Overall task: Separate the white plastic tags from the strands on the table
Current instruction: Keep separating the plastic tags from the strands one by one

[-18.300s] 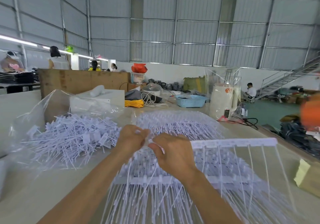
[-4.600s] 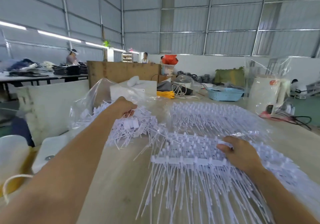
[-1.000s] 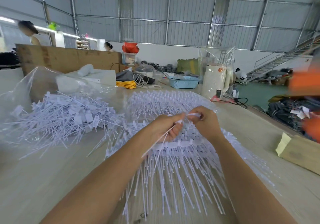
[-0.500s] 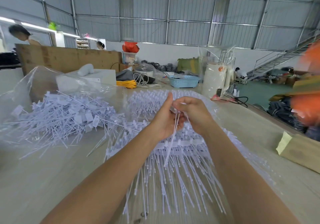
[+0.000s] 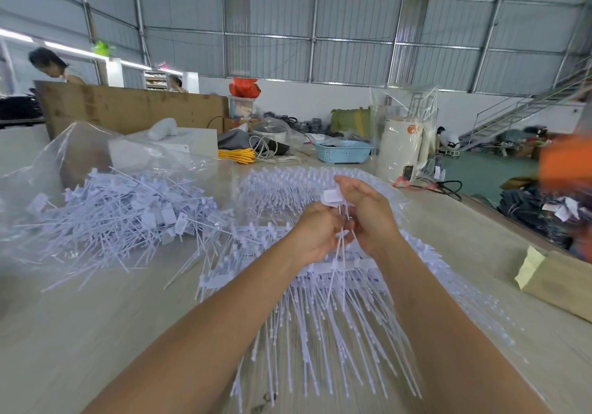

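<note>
A big heap of joined white tag strands (image 5: 323, 304) lies fanned out on the table in front of me. Above it, my left hand (image 5: 315, 237) and my right hand (image 5: 368, 215) meet, both gripping a small bunch of white tags (image 5: 333, 196). The tag heads stick up above my fingers and their thin tails hang down between my palms. To the left, a loose pile of separated tags (image 5: 118, 218) rests on a clear plastic bag (image 5: 64, 144).
The pale table (image 5: 80, 333) runs from the near left to a right edge. A paper-wrapped package (image 5: 557, 279) sits near the right edge. At the back stand a blue basket (image 5: 342, 151), a bagged white canister (image 5: 402, 151), a yellow cable coil (image 5: 236, 156) and a white box (image 5: 179, 143).
Over the last second both hands stayed above the heap, working the small bunch; the tags turned upright, heads now poking above my fingers. Earlier my left hand reached into the left pile.
</note>
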